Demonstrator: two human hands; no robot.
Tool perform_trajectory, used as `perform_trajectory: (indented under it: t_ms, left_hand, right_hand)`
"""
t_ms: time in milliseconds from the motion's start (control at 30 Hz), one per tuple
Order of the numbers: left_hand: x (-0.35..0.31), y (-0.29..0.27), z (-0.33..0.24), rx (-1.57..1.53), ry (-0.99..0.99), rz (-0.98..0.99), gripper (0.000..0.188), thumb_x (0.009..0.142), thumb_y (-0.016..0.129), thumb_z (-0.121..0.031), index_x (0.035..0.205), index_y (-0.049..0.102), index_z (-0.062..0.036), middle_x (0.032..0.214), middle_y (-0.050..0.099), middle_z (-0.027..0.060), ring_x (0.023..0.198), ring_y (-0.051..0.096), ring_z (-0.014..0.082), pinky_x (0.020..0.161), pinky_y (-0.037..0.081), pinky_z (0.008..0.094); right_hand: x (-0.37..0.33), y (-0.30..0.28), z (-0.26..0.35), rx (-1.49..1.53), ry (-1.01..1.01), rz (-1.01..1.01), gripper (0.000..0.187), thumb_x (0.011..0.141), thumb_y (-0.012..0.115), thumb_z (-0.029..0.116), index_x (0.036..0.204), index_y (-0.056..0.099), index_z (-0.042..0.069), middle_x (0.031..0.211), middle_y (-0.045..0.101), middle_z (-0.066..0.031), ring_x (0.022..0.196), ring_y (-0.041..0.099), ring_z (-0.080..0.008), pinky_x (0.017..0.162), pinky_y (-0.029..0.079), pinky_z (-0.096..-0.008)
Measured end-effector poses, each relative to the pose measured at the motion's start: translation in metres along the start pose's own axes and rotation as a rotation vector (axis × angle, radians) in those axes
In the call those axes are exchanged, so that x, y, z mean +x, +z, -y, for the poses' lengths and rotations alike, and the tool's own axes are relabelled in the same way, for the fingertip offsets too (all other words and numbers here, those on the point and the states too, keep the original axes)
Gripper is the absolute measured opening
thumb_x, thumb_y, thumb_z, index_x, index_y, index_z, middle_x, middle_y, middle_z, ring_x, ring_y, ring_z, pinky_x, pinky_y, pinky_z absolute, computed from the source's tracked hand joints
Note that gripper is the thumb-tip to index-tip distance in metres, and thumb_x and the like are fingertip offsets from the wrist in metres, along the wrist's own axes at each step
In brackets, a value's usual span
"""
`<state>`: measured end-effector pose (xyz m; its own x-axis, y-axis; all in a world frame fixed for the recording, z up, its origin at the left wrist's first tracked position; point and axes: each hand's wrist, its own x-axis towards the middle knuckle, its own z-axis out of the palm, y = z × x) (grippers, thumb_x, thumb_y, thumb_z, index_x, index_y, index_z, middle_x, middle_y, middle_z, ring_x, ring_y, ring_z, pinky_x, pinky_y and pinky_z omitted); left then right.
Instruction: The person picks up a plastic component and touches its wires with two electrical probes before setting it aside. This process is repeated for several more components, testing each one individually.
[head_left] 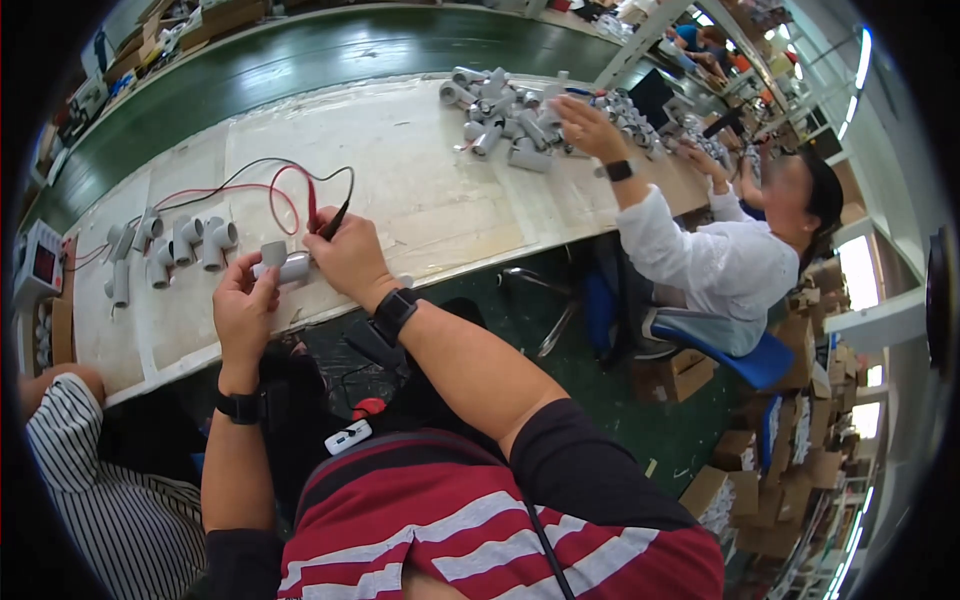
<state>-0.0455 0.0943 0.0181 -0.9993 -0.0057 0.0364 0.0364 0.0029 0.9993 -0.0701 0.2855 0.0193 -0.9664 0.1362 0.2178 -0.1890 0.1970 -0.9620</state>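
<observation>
My left hand (243, 300) is closed round a grey T-shaped housing (294, 268), held low over the table near its front edge. Two test probes, a red one (312, 208) and a black one (339, 219), stand up from the closed fingers of my right hand (348, 262). That hand is right beside the housing's right end; whether the probe tips touch it is hidden by my fingers. Red and black leads (240, 187) run from the probes leftward across the table. Left of my hands several similar grey housings (215, 243) are grouped together.
A boxy meter (42, 262) with a red display stands at the table's left end. A large heap of grey housings (500, 105) covers the far right of the table (400, 150). A co-worker in white (700, 250) reaches over it; a striped sleeve (62, 420) is close on my left.
</observation>
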Motion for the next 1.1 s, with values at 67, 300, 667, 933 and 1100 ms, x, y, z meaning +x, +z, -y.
perform_trajectory:
  t_ms: [67,300,667,933,1100]
  left_hand:
    - [-0.003,0.004,-0.003,0.052,0.013,-0.014,0.029,0.098,0.070,-0.013,0.121,0.064,0.0025,0.085,0.064,0.0021,0.065,0.056,0.0061,0.057,0.046,0.0217]
    - [-0.002,-0.005,0.004,0.118,0.007,-0.074,0.030,0.096,0.072,-0.013,0.121,0.064,0.0025,0.082,0.064,0.0028,0.063,0.056,0.0072,0.055,0.046,0.0229]
    - [-0.005,0.003,0.004,0.260,0.116,-0.233,0.034,0.088,0.081,-0.025,0.109,0.071,0.0010,0.080,0.065,0.0012,0.068,0.056,0.0080,0.059,0.047,0.0262]
    - [-0.004,-0.001,0.002,0.243,0.107,-0.236,0.034,0.087,0.082,-0.025,0.105,0.071,0.0020,0.080,0.065,0.0007,0.070,0.054,0.0071,0.061,0.046,0.0254]
    - [-0.003,0.001,-0.003,0.211,0.092,-0.241,0.034,0.087,0.082,-0.025,0.103,0.071,0.0028,0.077,0.065,0.0010,0.067,0.054,0.0068,0.058,0.045,0.0252]
  right_hand:
    - [-0.004,-0.001,0.003,0.021,-0.027,-0.035,0.015,0.087,0.072,0.012,0.092,0.070,-0.001,0.073,0.070,-0.0109,0.064,0.065,-0.0157,0.062,0.053,-0.0319]
    - [-0.003,0.006,-0.006,0.053,-0.013,-0.027,0.015,0.087,0.073,0.012,0.092,0.071,-0.002,0.074,0.071,-0.0110,0.066,0.065,-0.0152,0.062,0.052,-0.0330]
    - [0.002,-0.005,0.005,0.279,0.196,0.056,0.013,0.091,0.073,0.006,0.100,0.068,-0.003,0.083,0.072,-0.0091,0.070,0.070,-0.0151,0.061,0.059,-0.0287]
    - [0.001,-0.001,0.007,0.342,0.151,0.045,0.013,0.094,0.071,0.004,0.102,0.067,-0.004,0.087,0.073,-0.0113,0.073,0.071,-0.0174,0.064,0.061,-0.0289]
    - [0.006,0.004,0.008,0.393,0.161,0.007,0.012,0.094,0.071,0.005,0.101,0.067,-0.004,0.086,0.073,-0.0113,0.072,0.071,-0.0171,0.064,0.060,-0.0284]
